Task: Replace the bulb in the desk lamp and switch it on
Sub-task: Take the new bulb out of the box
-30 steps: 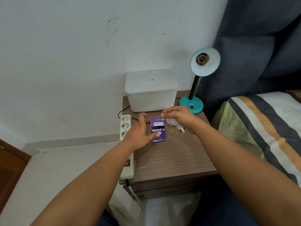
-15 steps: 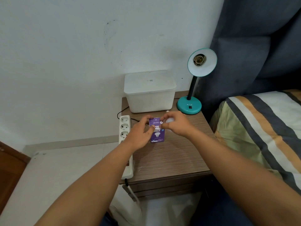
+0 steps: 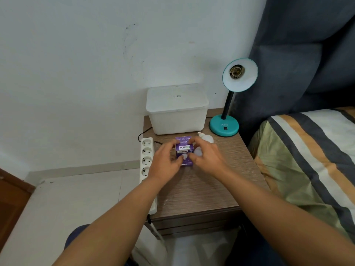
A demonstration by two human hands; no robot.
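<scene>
A teal desk lamp (image 3: 224, 126) stands at the back right of the nightstand (image 3: 203, 191), its shade (image 3: 244, 81) tilted toward me and its socket (image 3: 237, 71) empty. My left hand (image 3: 166, 161) grips the left side of a purple bulb box (image 3: 184, 150) standing on the nightstand. My right hand (image 3: 208, 159) holds a white bulb (image 3: 198, 151) pressed against the box's right side; most of that bulb is hidden by my fingers. A second white bulb (image 3: 207, 138) lies on the wood just behind my right hand, screw base pointing back left.
A white lidded plastic bin (image 3: 176, 110) sits against the wall behind the box. A white power strip (image 3: 147, 156) runs along the nightstand's left edge, with a black cord behind it. A striped bed (image 3: 311, 162) adjoins on the right, dark curtain above.
My right hand has brought its bulb in against the purple box, and my left hand has closed on the box. The second bulb behind my right hand has come into view.
</scene>
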